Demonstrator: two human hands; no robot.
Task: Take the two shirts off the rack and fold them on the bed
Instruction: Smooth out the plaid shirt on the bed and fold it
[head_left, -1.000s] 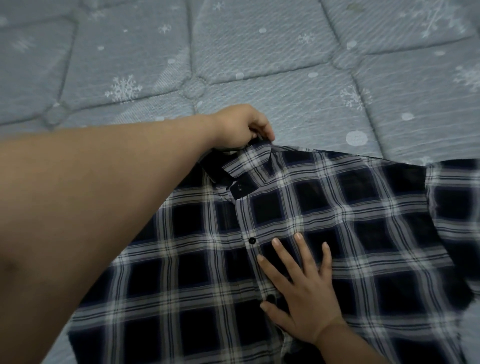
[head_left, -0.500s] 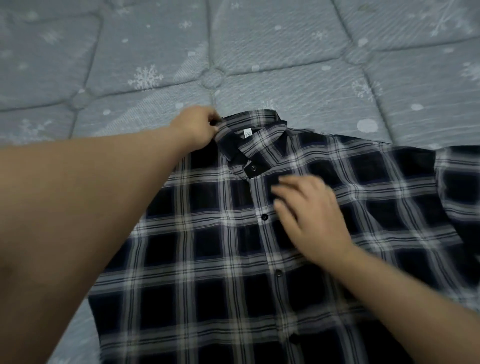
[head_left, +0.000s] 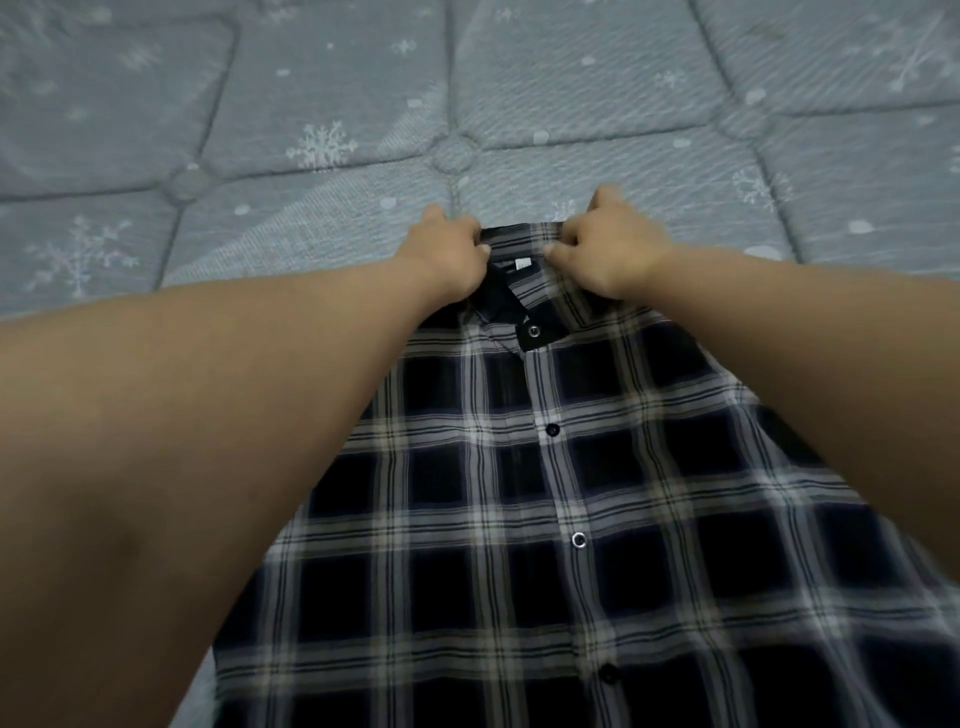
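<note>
A dark navy and white plaid shirt (head_left: 519, 493) lies flat on the bed, front up, buttoned, its collar pointing away from me. My left hand (head_left: 447, 254) pinches the left side of the collar. My right hand (head_left: 608, 249) pinches the right side of the same collar. Between the two hands a small white label shows inside the neck. Both forearms reach over the shirt and hide its shoulders. Only one shirt is in view.
The bed (head_left: 571, 104) is covered with a grey-blue quilted mattress pad with white snowflakes and dots. It stretches beyond the collar and to the left of the shirt. No rack is in view.
My right hand left the shirt's chest, moved up and took hold of the collar's right side. My left hand kept its grip on the collar, which now lies straighter.
</note>
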